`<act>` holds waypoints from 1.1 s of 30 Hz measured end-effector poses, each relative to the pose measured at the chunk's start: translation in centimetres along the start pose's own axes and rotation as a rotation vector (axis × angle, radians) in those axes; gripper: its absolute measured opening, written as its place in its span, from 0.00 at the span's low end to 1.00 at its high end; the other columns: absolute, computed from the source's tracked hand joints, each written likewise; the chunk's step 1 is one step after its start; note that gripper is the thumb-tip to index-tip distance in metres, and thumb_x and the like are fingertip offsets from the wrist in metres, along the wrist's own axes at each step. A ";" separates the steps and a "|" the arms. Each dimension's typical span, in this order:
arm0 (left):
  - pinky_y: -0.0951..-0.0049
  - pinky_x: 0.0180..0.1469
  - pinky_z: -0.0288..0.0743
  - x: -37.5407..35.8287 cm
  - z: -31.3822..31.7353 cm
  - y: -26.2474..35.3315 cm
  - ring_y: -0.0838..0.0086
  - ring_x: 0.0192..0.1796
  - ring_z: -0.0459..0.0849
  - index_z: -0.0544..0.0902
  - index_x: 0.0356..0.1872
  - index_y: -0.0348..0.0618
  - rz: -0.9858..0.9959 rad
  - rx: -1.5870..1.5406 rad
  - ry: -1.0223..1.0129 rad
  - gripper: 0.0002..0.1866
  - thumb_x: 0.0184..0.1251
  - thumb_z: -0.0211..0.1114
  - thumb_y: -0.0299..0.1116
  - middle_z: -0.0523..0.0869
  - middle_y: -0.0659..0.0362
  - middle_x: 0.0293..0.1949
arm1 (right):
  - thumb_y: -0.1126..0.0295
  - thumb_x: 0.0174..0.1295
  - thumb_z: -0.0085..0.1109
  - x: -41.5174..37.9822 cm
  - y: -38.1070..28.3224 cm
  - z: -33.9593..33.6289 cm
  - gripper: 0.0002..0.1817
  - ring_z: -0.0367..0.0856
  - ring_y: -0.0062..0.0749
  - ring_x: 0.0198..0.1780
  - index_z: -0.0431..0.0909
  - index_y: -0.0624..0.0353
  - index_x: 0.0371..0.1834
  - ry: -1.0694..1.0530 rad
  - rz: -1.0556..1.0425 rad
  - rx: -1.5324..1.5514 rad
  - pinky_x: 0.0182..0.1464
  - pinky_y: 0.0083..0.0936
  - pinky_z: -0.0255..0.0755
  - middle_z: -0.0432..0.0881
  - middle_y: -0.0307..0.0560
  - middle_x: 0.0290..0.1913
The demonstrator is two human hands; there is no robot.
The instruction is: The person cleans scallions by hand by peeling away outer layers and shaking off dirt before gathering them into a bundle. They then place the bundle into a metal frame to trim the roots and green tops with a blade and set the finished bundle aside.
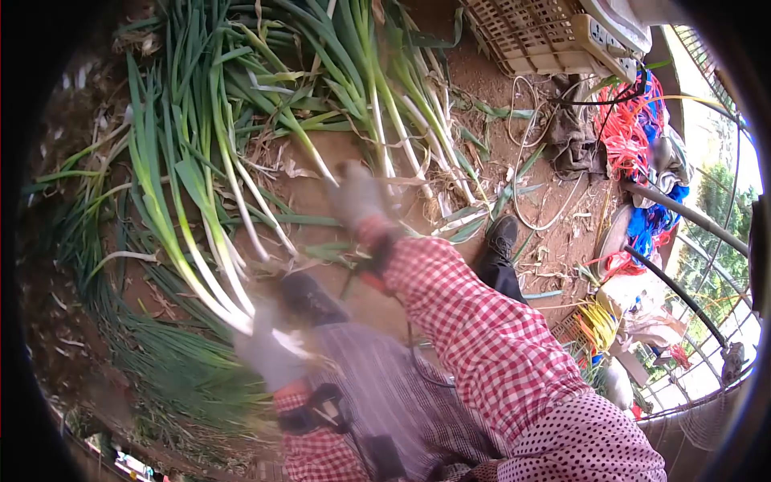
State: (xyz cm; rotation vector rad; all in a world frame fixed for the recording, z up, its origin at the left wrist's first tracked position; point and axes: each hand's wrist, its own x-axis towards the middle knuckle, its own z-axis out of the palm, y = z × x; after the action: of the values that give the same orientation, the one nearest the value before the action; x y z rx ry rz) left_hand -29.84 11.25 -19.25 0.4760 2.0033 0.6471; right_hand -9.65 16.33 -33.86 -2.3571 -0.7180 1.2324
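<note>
My left hand (pixel 271 351), in a pale glove, is closed around the white ends of a few long green onions (pixel 205 293). Their green leaves stretch up and away to the upper left. My right hand (pixel 359 194), also gloved, is smeared by motion over the bare ground. The white end of another green onion (pixel 317 161) meets it at the fingers, but whether they grip it I cannot make out. More green onions (pixel 373 104) lie spread just beyond my right hand.
A heap of green onions (pixel 177 361) lies at the lower left. At the top right stands a plastic crate (pixel 522 36) with a power strip (pixel 602 40) beside it. A cable (pixel 518 205) loops over the littered dirt. Red strings (pixel 626 128) and metal bars lie at the right.
</note>
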 end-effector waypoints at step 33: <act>0.78 0.33 0.77 -6.3 5.0 -6.3 0.76 0.30 0.83 0.80 0.43 0.32 -0.317 -0.069 -0.427 0.13 0.55 0.66 0.17 0.84 0.60 0.33 | 0.58 0.66 0.54 -20.4 5.9 -10.3 0.45 0.84 0.55 0.33 0.37 0.64 0.76 -0.862 -0.295 -0.553 0.36 0.45 0.77 0.84 0.62 0.35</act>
State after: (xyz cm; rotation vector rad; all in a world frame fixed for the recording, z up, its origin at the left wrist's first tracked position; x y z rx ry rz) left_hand -22.89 3.97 -20.95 0.2233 1.5986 0.3771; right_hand -9.38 -1.56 -18.54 -1.8721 -1.7889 2.1105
